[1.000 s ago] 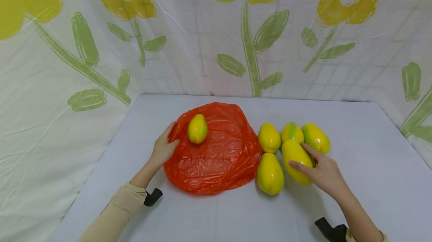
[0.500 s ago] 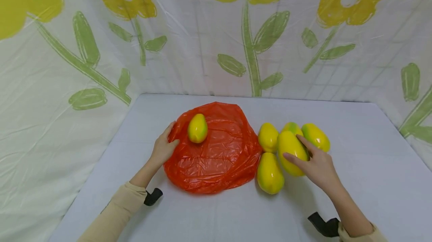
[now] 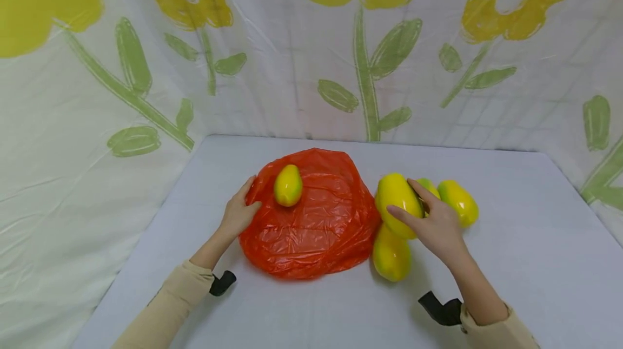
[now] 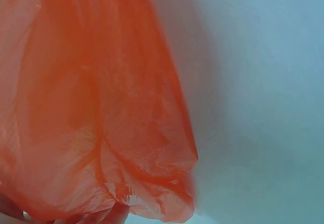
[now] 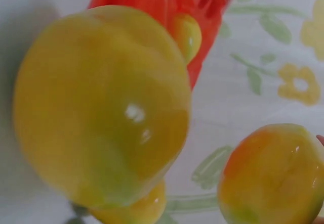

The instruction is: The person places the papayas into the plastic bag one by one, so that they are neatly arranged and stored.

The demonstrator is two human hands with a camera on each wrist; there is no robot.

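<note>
A red plastic bag [image 3: 311, 230] lies spread out, with one yellow-green fruit [image 3: 288, 185] on its upper left part. At the bag's left edge, the left hand [image 3: 238, 213] grips the plastic; its fingertips [image 4: 117, 214] press under the bag [image 4: 101, 107] in the left wrist view. The right hand [image 3: 435, 224] holds a large yellow fruit [image 3: 396, 203] between thumb and fingers, above the bag's right edge. That held fruit [image 5: 273, 176] shows at the lower right of the right wrist view. Just below it, another yellow fruit [image 3: 391, 256] lies beside the bag.
Two more fruits lie right of the bag, one partly behind the right hand and one [image 3: 458, 203] farther right. Another fruit beside the bag is hidden behind the held one. A white table [image 3: 292, 316] carries everything, with a flower-printed curtain [image 3: 272, 94] behind.
The right hand has carried the large fruit leftward and up from the group toward the bag. The left hand stays at the bag's edge. The head view has shifted slightly.
</note>
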